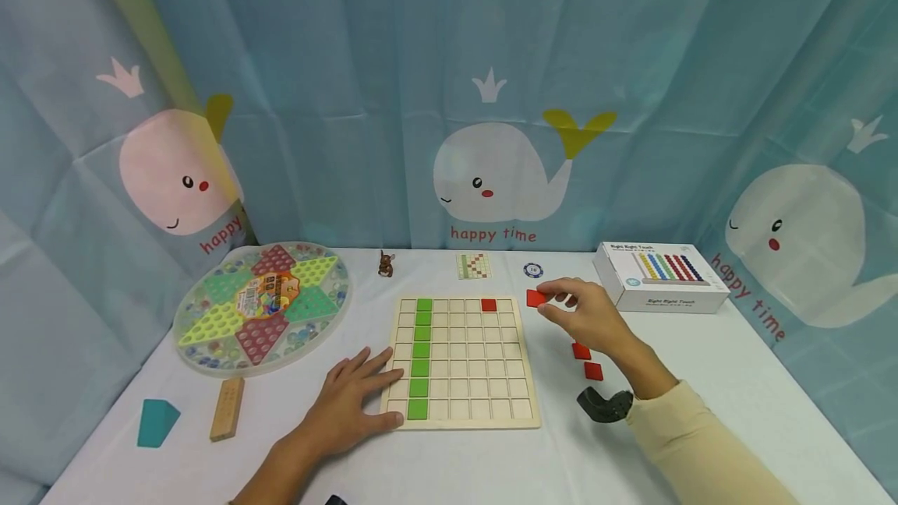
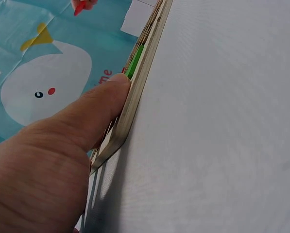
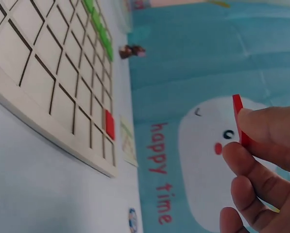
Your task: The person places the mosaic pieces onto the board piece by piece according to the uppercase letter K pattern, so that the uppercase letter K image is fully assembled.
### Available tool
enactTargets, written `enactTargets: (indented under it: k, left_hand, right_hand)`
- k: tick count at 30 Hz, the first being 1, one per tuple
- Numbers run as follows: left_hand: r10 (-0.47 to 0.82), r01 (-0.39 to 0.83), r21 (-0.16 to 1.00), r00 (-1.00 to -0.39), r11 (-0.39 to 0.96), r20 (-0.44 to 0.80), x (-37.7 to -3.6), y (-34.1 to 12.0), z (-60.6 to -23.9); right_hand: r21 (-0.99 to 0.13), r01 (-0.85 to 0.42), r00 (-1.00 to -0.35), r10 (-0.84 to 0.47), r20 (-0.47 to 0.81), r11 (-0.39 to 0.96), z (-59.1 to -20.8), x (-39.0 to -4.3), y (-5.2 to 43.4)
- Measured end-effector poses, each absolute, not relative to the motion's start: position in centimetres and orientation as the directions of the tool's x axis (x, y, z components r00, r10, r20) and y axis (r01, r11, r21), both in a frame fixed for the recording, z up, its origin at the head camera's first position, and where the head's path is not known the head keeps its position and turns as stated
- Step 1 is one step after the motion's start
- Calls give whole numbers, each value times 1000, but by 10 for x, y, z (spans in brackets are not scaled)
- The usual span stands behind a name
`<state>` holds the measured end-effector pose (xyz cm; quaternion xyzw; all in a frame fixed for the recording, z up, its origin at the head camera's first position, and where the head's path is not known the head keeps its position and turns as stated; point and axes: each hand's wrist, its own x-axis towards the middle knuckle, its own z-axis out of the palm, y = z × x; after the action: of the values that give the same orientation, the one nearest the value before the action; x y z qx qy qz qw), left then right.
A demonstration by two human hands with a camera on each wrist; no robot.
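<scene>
A light wooden grid board (image 1: 468, 425) lies on the white table. One of its columns, left of the middle, is filled with green square tiles (image 1: 421, 350), and a single red tile (image 1: 489, 305) sits in the far row. My left hand (image 1: 353, 396) rests with spread fingers on the board's left edge; its thumb (image 2: 98, 104) touches the near rim. Beyond the board's far right corner, my right hand (image 1: 585, 314) pinches a red square tile (image 1: 535, 298) between thumb and fingers, raised off the table. Two loose red tiles (image 1: 592, 371) lie under the right forearm.
A round Chinese checkers board (image 1: 263, 306) leans back left, with a wooden block (image 1: 228, 409) and a teal block (image 1: 157, 422) before it. Along the back stand a small brown figurine (image 1: 386, 263), a pattern card (image 1: 474, 266), a blue-white chip (image 1: 533, 270) and a white box (image 1: 662, 277).
</scene>
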<state>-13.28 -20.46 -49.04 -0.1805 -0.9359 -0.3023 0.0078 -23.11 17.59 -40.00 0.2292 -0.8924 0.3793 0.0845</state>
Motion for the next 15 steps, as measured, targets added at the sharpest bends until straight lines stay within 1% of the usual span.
enactTargets:
  k: [4,10,15]
  left_hand:
    - [329,332,564,-938,756,110,-133,-204,-490]
    - [330,329,562,-938,758,105,-133,-204,-488]
    - [332,341,558,-935,757,120,-132,-204,-488]
  right_hand:
    - [-654,-454,-890,-341,302,606,-406,-239,163]
    - [-647,-456,-887,-375,270,611,-418,-252,144]
    - [-651,-424,-897,-389,207,630,-427,-261,127]
